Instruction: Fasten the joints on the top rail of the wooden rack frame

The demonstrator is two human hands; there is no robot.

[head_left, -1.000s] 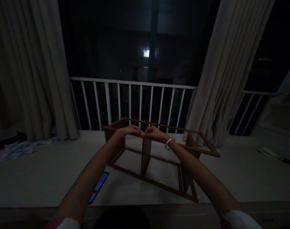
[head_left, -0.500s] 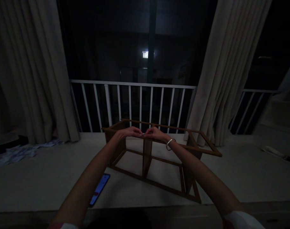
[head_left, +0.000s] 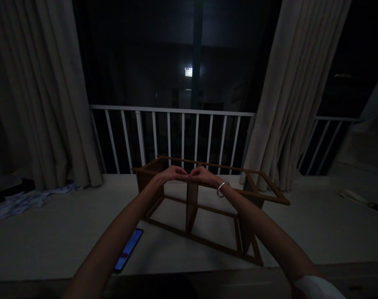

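A brown wooden frame of thin bars, with open compartments, stands on a pale table in dim light. My left hand and my right hand meet at the middle of the frame's near top bar, fingertips touching each other. Both hands are curled and pinch something small at that bar; I cannot make out what it is. A silver bangle circles my right wrist.
A phone with a lit screen lies flat on the table near my left forearm. Loose papers lie at the far left. Behind the table are a white railing, pale curtains on both sides, and a dark window.
Both hands have stayed together at the top bar. The view has shifted slightly; nothing else has visibly moved.
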